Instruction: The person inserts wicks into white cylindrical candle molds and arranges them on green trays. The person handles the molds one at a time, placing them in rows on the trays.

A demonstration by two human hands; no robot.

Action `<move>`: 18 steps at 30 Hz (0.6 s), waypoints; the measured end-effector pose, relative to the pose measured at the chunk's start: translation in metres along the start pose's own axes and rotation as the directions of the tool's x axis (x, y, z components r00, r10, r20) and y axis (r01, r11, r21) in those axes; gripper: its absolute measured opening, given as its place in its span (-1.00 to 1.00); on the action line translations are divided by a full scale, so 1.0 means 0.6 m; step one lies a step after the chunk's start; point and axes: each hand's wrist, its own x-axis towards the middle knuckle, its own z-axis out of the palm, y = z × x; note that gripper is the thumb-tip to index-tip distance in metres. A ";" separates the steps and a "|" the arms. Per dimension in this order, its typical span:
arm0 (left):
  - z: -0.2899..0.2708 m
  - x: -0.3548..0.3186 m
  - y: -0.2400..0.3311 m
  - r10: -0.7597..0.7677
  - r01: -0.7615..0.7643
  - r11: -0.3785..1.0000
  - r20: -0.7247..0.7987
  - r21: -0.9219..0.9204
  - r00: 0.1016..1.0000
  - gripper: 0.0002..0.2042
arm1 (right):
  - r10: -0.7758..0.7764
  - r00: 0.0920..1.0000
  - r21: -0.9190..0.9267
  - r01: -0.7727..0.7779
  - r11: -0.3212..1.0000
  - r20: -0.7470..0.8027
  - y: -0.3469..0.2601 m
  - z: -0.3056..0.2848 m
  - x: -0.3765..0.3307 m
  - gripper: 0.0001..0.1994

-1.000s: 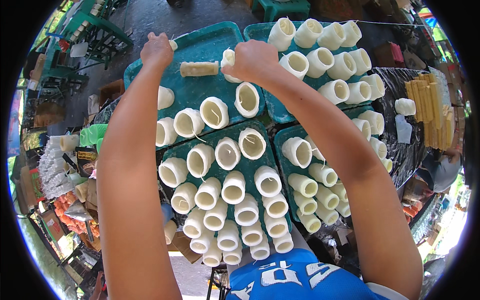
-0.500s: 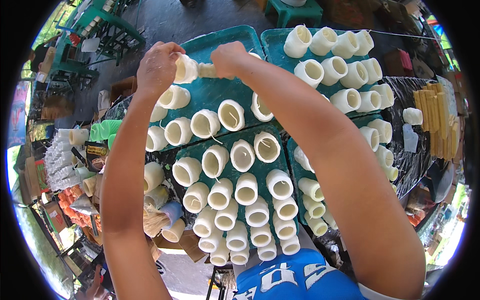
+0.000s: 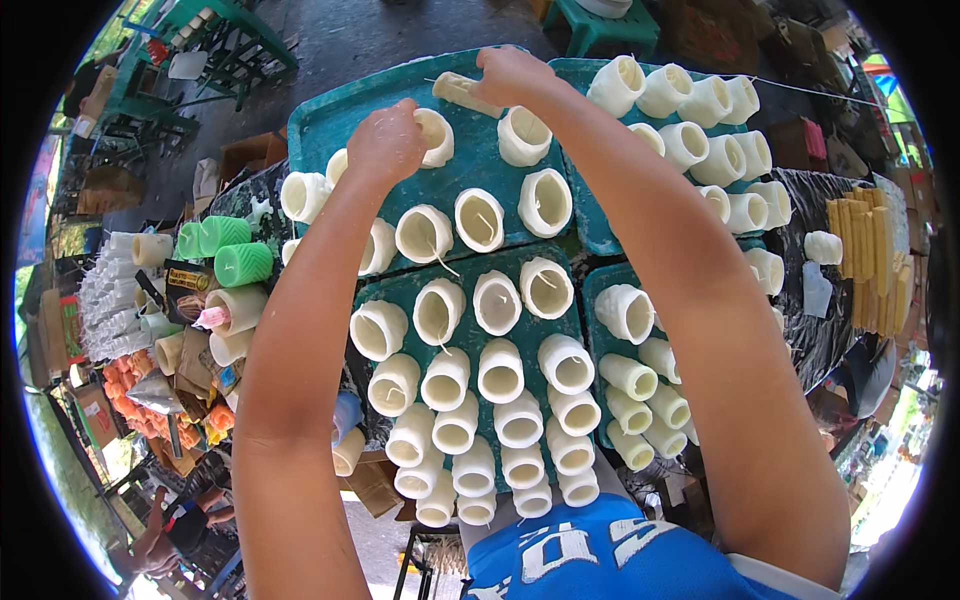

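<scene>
At the far tray, my left hand (image 3: 385, 143) has its fingers closed on the side of a hollow white wax candle cup (image 3: 436, 138). Just beyond that cup, my right hand (image 3: 513, 76) grips one end of a short pale-tan cylinder (image 3: 464, 94), which is held tilted and apart from the cup. Another white cup (image 3: 525, 137) stands below my right hand. Nearer to me, a row of similar cups includes one with a loose wick (image 3: 480, 220). The green tray (image 3: 340, 112) underneath carries several of them. My left fingertips are partly hidden.
A nearer green tray (image 3: 500, 268) is packed with white cups. More cups fill the tray (image 3: 572, 75) at the far right. Yellowish wax bars (image 3: 868, 260) lie at the right. Green ridged candles (image 3: 243, 264) and orange pieces (image 3: 125, 385) are at the left.
The tan cylinder has moved from close beside the left-hand cup to a spot farther off, in my right hand. The whole view has shifted, with my hands appearing farther right.
</scene>
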 end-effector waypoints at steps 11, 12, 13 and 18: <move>0.015 0.000 0.006 0.140 -0.139 0.990 0.002 -0.016 0.990 -0.65 | 0.002 0.989 0.056 -0.010 0.998 0.151 0.052 -0.058 -0.146 -0.47; 0.014 -0.001 0.010 0.131 -0.131 0.991 0.016 -0.012 0.991 -0.66 | -0.009 0.995 0.103 -0.002 0.995 0.101 0.054 -0.052 -0.138 -0.47; 0.012 -0.003 0.017 0.124 -0.124 0.992 0.031 -0.008 0.992 -0.66 | -0.017 0.999 0.151 0.009 0.989 0.051 0.055 -0.047 -0.129 -0.48; 0.011 0.004 0.003 0.126 -0.120 0.990 0.089 -0.068 0.988 -0.64 | -0.100 0.990 0.049 0.105 0.993 -0.101 -0.010 -0.046 -0.025 -0.44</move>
